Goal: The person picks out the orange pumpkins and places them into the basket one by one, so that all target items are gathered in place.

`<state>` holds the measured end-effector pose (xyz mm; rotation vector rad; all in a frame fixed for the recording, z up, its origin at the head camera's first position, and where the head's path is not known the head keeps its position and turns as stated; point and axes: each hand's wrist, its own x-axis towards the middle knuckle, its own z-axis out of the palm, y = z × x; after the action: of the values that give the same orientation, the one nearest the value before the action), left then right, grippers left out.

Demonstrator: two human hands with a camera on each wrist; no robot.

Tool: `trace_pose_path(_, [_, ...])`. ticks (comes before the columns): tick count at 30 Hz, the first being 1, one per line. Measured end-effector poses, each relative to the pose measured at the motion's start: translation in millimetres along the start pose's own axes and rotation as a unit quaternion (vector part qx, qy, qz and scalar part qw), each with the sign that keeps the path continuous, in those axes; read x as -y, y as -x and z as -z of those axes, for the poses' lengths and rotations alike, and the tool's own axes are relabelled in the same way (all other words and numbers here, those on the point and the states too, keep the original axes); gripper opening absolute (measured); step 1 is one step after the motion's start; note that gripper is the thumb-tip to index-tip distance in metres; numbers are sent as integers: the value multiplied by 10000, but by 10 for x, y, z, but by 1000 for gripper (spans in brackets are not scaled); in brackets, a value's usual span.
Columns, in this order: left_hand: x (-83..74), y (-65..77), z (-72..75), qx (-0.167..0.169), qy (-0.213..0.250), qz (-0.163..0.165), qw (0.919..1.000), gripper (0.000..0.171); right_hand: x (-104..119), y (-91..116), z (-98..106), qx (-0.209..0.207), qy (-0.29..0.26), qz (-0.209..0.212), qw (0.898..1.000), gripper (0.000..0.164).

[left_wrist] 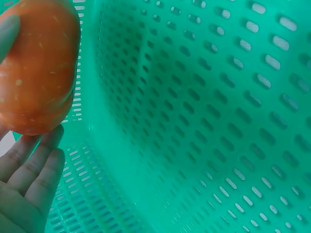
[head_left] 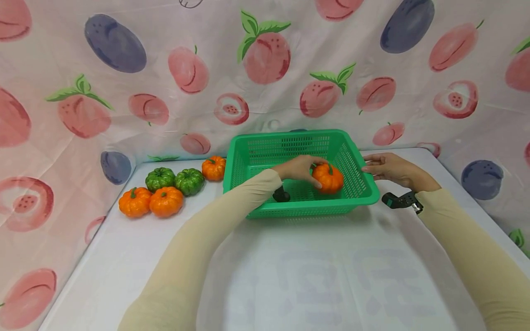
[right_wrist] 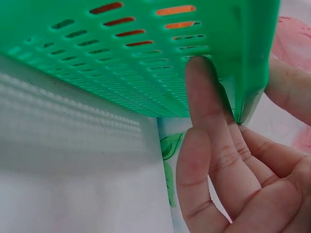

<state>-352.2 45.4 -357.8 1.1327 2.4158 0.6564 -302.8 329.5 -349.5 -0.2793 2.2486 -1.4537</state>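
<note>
Inside the green plastic basket point(head_left: 300, 207), my left hand point(head_left: 299, 168) grips a small orange pumpkin point(head_left: 328, 178) near the right end. The left wrist view shows the pumpkin point(left_wrist: 39, 68) close up, with the fingers point(left_wrist: 41, 179) against its underside and the thumb point(left_wrist: 7, 34) on its other side. My right hand point(head_left: 385, 168) holds the basket's right rim. From the right wrist, the thumb point(right_wrist: 289, 87) lies over the rim and the other fingers point(right_wrist: 204, 92) reach beneath it along the slotted outer wall point(right_wrist: 121, 63).
Left of the basket, two green pumpkins point(head_left: 160, 179) and two orange pumpkins point(head_left: 166, 201) sit clustered on the white-covered table point(head_left: 290, 276). Another orange pumpkin point(head_left: 214, 168) stands by the basket's left wall. A fruit-print curtain point(head_left: 165, 69) hangs behind and at both sides.
</note>
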Motion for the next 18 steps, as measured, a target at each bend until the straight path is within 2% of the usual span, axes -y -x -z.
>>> trace_pose_path(3, [12,-11,-17,58,-24,-53,10000,76,6,-1,-6,-42,25,-44,10000,83])
trace_pose_path(8, [19,-27,-45,192,2,-82,9998,75,50,12,-39,-269,270,-388,9985,74])
trace_pose_path(12, [11,-28,-59,287,-3,-70,9996,75,68,18,-49,-279,310,-440,9982,68])
trace_pose_path(18, [-5,-14,-61,335,-37,-36,9994,74,58,14,-38,-255,300,-414,9984,69])
